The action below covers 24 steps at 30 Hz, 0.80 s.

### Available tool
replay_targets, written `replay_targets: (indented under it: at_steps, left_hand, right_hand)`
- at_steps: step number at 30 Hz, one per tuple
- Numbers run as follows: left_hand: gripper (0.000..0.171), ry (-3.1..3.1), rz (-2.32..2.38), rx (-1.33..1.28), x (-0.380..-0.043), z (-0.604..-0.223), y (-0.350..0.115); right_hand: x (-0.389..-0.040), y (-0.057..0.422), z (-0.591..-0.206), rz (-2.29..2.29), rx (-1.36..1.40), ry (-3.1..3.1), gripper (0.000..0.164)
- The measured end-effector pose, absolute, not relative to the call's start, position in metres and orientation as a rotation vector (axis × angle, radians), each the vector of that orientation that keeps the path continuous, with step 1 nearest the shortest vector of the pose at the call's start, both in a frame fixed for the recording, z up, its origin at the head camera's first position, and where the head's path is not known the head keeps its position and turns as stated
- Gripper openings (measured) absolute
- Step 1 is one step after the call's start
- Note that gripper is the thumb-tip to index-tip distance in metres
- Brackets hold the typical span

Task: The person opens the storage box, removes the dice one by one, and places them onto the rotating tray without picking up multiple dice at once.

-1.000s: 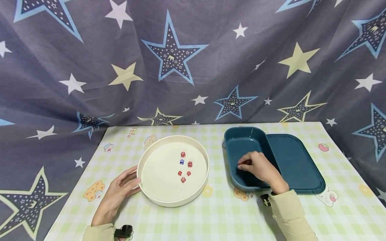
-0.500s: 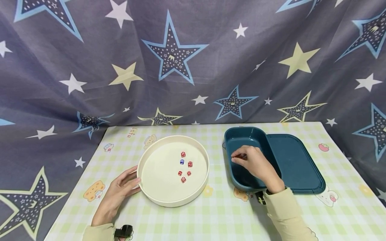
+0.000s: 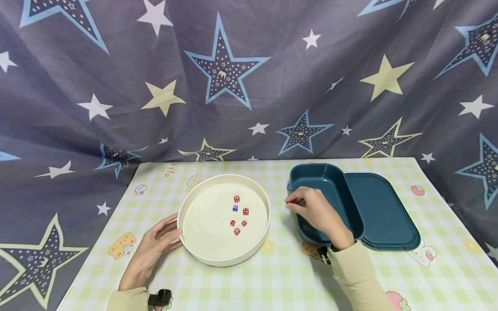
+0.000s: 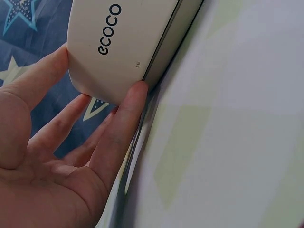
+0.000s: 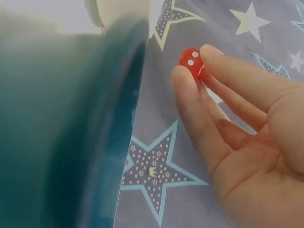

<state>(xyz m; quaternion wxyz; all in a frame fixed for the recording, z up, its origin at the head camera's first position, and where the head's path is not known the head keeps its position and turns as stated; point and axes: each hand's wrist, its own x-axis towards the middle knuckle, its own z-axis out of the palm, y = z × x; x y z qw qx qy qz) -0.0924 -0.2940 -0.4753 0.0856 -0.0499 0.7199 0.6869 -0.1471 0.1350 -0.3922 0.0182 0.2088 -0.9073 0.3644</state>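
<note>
In the right wrist view, my right hand pinches a red die with white dots between thumb and fingertips. In the head view this hand is above the left rim of a dark teal box, and the die is mostly hidden. My left hand touches the outer left wall of a round cream tray, its fingers spread and fairly straight. Printed "ecoco" lettering shows on that wall in the left wrist view. Inside the tray lie one blue die and several red dice, towards the right side.
A flat teal lid lies against the box's right side. Both rest on a table with a green-and-white checked cloth. Behind the table hangs a grey curtain with stars.
My right hand has risen from inside the box and moved left to its left rim, fingertips still pinched. My left hand and the dice in the tray stay where they were.
</note>
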Motion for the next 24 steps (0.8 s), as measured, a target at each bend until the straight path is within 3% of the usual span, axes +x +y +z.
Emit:
replay_targets:
  at_steps: [24]
  left_hand:
    - [0.064, 2.159, 2.044, -0.146, -0.093, -0.475, -0.294]
  right_hand:
    - [-0.153, 0.083, -0.402, 1.142, 0.836, -2.806, 0.009]
